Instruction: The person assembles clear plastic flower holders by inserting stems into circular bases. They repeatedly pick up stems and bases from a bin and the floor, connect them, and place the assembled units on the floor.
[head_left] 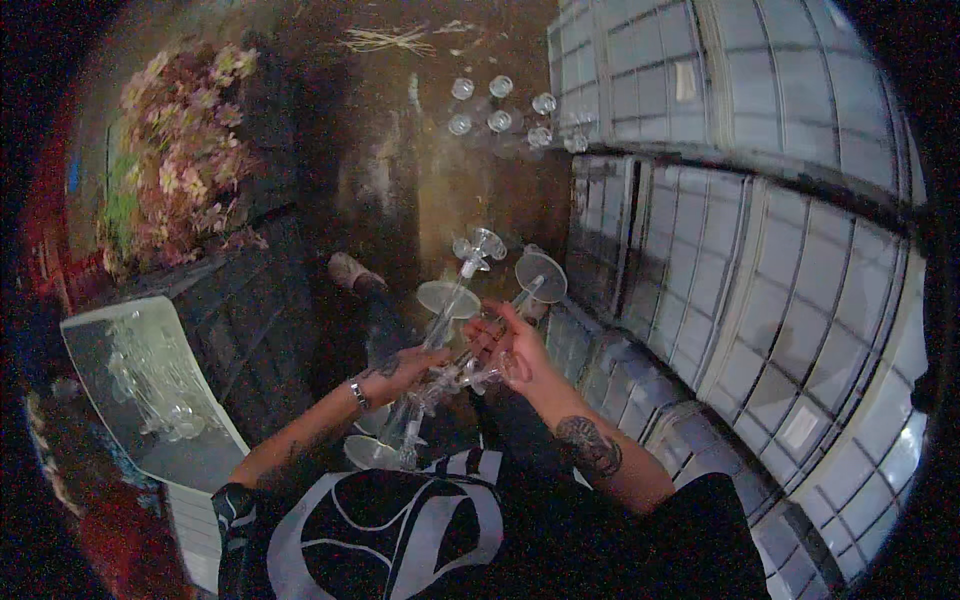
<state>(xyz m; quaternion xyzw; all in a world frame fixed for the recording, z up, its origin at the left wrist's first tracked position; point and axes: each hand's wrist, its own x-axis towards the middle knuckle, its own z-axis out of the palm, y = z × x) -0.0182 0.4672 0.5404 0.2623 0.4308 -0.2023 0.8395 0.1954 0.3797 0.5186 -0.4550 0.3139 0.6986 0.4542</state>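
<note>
Clr long-stemmed pcs, bunched, tilted

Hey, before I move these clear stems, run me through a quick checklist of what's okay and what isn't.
1. Left hand on the clear stems: ok, it appears closed around at least one.
2. Right hand gripping firmly: cannot tell; the dim picture leaves its contact unclear.
3. Clear stems apart from each other: not ok, they are bunched together.
4. White bin empty: not ok, clear pieces lie inside.
5. Small clear cups away from both hands: ok, they are on the floor beyond.
</note>
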